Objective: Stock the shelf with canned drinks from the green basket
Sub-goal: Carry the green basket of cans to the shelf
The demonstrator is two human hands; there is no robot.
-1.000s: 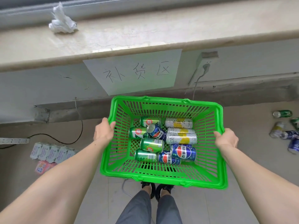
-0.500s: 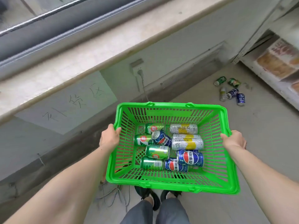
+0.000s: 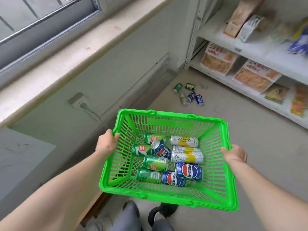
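Note:
I carry a green plastic basket point(image 3: 168, 196) in front of me above the floor. My left hand point(image 3: 106, 142) grips its left rim and my right hand point(image 3: 234, 154) grips its right rim. Several cans lie on their sides in the basket: green cans point(image 3: 155, 163), blue Pepsi cans point(image 3: 189, 171) and silver-and-yellow cans point(image 3: 187, 155). A white shelf point(image 3: 246, 49) stands at the upper right, with bags and packets of snacks on its boards.
Several loose cans point(image 3: 190, 95) lie on the floor near the shelf's left post point(image 3: 193, 34). A stone window ledge point(image 3: 75, 50) runs along the wall on the left, with a wall socket point(image 3: 78, 100) and plugged cord below it. My feet show under the basket.
The view has swung right, away from the wall with the paper sign. The shelf with snack packets has come into sight. Both hands keep their hold on the basket rims.

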